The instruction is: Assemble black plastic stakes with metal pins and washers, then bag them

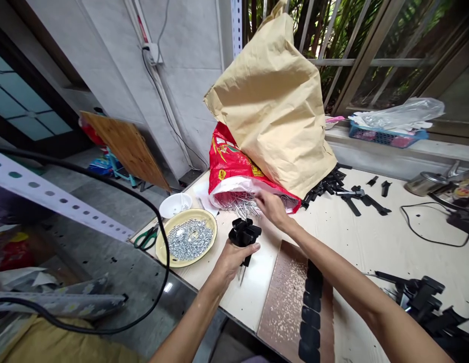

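My left hand (231,259) is wrapped round a bunch of black plastic parts (245,233), held upright over the table. Thin metal rods stick out below the bunch. My right hand (271,206) is at the mouth of a red plastic sack (234,166), its fingertips pinched together among a heap of thin metal pins (240,204). What those fingertips hold is too small to make out. Left of my left hand lies a yellow plate (213,237) full of small silvery metal pieces (191,239), with a white bowl (168,205) behind it.
A large tan paper sack (272,101) leans over the red one. Loose black parts lie at the back (365,196) and right (423,302). A brown board (280,302) carries a row of black pieces (312,307). Green-handled scissors (145,238) and a black cable (164,237) are at left.
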